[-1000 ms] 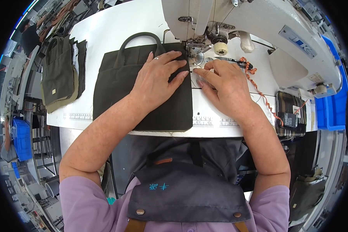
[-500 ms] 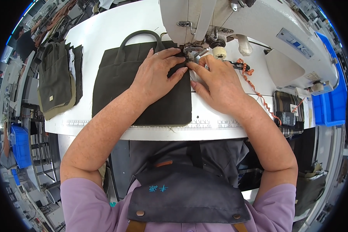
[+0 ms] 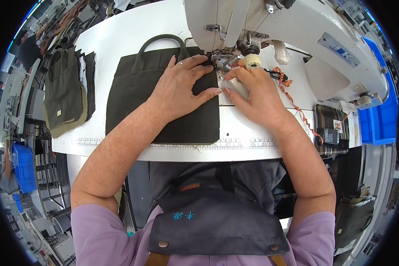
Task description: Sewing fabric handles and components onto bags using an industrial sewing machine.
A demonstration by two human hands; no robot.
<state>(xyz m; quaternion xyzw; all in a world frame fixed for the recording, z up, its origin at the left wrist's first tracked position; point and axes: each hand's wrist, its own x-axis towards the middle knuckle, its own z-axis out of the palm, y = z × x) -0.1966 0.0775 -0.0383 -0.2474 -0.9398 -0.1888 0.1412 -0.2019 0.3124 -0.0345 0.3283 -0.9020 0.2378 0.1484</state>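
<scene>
A dark olive fabric bag (image 3: 142,119) with a loop handle lies flat on the white table, its top right corner at the sewing machine's presser foot (image 3: 218,62). My left hand (image 3: 177,86) rests open on the bag, fingers spread toward that corner, thumb reaching its right edge. My right hand (image 3: 257,97) is just right of the bag, beside the needle area, fingers bent and thumb apart from them; I see nothing held in it.
The machine's white body (image 3: 297,26) spans the upper right. Olive bag pieces (image 3: 64,95) are stacked at left. An orange cord (image 3: 288,93), a plaid pouch (image 3: 323,119) and a blue bin (image 3: 377,124) are at right. A ruler (image 3: 261,144) lines the front edge.
The bag has shifted away from me, toward the machine. My left thumb has stretched rightward. My right fingertips reached the bag's edge, then drew slightly back to the right.
</scene>
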